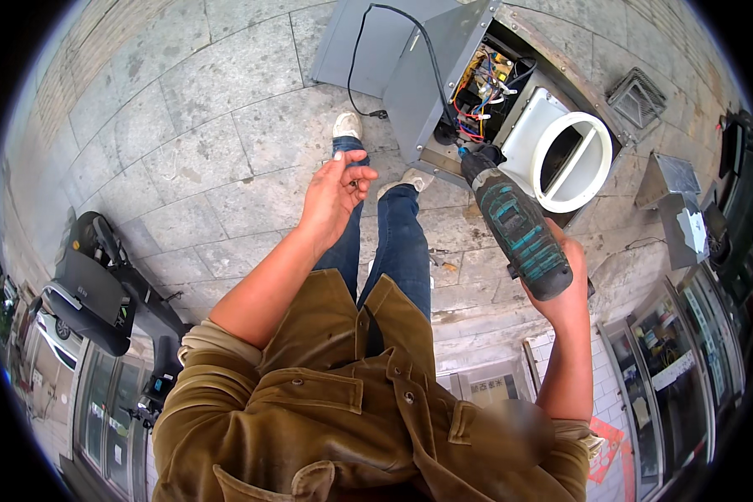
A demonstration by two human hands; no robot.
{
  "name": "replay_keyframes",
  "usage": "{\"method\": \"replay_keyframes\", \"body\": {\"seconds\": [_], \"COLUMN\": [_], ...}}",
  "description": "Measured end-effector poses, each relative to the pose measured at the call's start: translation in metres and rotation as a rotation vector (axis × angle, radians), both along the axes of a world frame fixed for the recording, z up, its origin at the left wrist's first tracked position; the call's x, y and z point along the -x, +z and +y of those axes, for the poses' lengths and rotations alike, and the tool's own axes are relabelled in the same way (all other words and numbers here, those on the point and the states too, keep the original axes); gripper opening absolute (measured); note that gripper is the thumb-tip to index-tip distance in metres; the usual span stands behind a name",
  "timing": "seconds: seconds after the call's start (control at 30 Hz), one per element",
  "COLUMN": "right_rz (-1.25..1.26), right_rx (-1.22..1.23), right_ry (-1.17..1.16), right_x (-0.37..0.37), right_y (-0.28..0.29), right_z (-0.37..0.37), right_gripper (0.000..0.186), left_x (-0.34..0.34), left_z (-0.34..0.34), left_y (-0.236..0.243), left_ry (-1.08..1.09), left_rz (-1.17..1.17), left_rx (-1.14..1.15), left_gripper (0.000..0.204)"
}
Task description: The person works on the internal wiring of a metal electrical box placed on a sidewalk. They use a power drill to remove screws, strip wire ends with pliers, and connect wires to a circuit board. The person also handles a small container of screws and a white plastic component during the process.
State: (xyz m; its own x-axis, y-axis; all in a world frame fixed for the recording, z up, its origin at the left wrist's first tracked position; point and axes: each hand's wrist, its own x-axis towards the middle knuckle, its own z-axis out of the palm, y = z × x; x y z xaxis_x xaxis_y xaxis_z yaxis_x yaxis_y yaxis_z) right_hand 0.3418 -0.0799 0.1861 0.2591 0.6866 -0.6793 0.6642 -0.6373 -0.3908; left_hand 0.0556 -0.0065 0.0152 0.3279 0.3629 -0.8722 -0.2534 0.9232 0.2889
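My right hand (569, 268) grips a black and teal cordless drill (519, 222) by its handle. The drill's tip points at the near metal edge of an opened grey appliance box (431, 92); whether it touches a screw there is too small to tell. Inside the box sit coloured wires and a circuit board (485, 84). Beside them a white round duct collar (598, 159) with a crossbar stands at the opening. My left hand (340, 188) hovers palm up, left of the box, fingers curled toward the thumb. Something small and dark may be among those fingers.
A black power cord (360, 50) loops from the box to a plug on the paving. A grey panel (351, 50) lies behind it. Right are a wire grate (636, 96) and a metal piece (682, 222). A dark scooter (109, 293) stands at left. Small bits lie near my feet.
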Motion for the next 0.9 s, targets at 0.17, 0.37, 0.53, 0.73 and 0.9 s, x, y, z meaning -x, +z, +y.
{"method": "replay_keyframes", "body": {"seconds": [0.17,0.37,0.53,0.73,0.9], "right_rz": [-0.053,-0.081,-0.11,-0.108,-0.031], "right_rx": [0.121,0.1,0.076,0.085,0.005], "right_ry": [0.007,0.103,0.116,0.055,-0.076], "right_x": [0.003,0.008,0.014,0.017,0.024], "right_y": [0.005,0.007,0.007,0.008,0.014], "right_z": [0.015,0.021,0.024,0.019,-0.019], "right_gripper": [0.034,0.036,0.032,0.029,0.041], "left_x": [0.005,0.011,0.015,0.02,0.028], "left_z": [0.002,0.007,0.011,0.024,0.036], "left_y": [-0.001,0.002,0.002,0.009,0.009], "left_ry": [0.026,0.02,0.009,-0.012,-0.014], "left_rz": [-0.025,0.002,0.055,0.07,0.066], "left_rx": [0.0,-0.008,0.005,-0.009,-0.06], "left_gripper": [0.037,0.026,0.026,0.025,0.02]}}
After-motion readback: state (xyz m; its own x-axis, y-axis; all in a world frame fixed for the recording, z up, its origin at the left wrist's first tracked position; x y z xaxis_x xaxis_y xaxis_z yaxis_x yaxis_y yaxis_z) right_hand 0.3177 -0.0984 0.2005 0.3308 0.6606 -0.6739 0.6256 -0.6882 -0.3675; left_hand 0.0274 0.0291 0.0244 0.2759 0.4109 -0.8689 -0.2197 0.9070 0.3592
